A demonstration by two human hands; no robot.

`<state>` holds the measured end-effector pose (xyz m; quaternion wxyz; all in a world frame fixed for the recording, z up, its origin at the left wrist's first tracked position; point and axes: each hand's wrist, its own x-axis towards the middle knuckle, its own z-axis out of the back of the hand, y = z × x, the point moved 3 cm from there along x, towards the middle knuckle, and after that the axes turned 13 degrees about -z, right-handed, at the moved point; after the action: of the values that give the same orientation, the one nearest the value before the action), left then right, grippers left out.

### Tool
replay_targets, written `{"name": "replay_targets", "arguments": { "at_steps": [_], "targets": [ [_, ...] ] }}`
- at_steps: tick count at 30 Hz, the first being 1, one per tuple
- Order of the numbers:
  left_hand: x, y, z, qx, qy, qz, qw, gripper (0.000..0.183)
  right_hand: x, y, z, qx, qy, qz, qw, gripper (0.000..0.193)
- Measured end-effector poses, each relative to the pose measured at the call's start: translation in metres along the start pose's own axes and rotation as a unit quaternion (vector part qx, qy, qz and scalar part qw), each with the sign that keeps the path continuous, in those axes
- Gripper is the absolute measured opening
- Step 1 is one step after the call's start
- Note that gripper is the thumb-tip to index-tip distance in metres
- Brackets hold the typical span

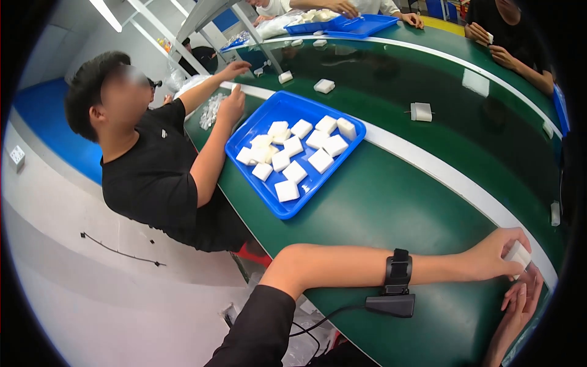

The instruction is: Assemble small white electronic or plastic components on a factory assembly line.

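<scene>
Pinching left hand [494,254]: you are gripping a white, box-shaped, plastic-looking block [518,254] between thumb and fingers near the white edge strip [428,165], tilting it, likely leaving its faces reachable.
Right hand [520,300]: its fingers are curling just below the block, perhaps for support; I cannot tell whether they are grasping it.
Wrist: a black, buckled strap [398,269] is circling your left forearm, apparently keeping a black, cabled box [391,305] off your fingers.
Tray: a blue, rimmed, rectangular plastic tray [293,107] is resting on the smooth green tabletop [379,214], collecting loose white blocks [287,191], probably within shared reach of the black-shirted co-worker [153,165].
Belt: beyond the strip, a glossy, dark-green belt [367,73] is bearing scattered white pieces [420,112].
</scene>
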<state>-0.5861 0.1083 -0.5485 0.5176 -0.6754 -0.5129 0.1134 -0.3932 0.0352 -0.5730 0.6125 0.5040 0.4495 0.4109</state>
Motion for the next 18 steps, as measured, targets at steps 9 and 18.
{"name": "replay_targets", "arguments": {
  "at_steps": [9, 18],
  "targets": [
    [0.002, -0.005, -0.004, -0.036, -0.004, 0.033, 0.999, 0.036, -0.006, 0.014, -0.006, -0.053, -0.024, 0.011, 0.998, 0.051],
    [0.000, -0.011, -0.005, -0.001, 0.014, 0.046, 0.999, 0.034, -0.014, 0.022, -0.014, -0.074, 0.014, 0.018, 0.997, 0.054]
  ]
}}
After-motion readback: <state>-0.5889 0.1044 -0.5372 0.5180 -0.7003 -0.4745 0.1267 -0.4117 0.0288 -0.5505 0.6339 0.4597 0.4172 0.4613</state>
